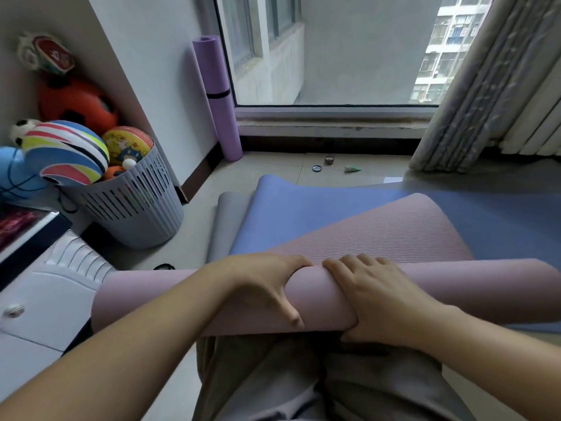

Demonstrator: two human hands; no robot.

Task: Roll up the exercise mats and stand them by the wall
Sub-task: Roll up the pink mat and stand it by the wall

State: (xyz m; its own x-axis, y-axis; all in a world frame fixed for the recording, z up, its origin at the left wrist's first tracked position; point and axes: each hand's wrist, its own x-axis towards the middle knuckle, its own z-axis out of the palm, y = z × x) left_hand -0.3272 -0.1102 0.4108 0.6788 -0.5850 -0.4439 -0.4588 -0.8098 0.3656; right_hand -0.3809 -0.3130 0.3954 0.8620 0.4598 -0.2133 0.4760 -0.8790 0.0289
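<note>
A pink mat (382, 229) lies partly rolled in front of me, its thick roll (170, 299) stretching left to right above my knees. My left hand (264, 287) grips the roll's middle from above, thumb hooked down its near side. My right hand (373, 296) holds the roll beside it, fingers over the top and thumb underneath. The unrolled pink part lies on a flat blue mat (303, 214), which lies over a grey mat (224, 220). A rolled purple mat (217, 98) with a black strap stands upright in the corner by the wall.
A grey slatted basket (136, 208) full of balls stands at the left wall. A white drawer unit (45, 299) is at my near left. Small objects (329, 164) lie on the tiles below the window. A curtain (473, 95) and radiator (543, 123) fill the right.
</note>
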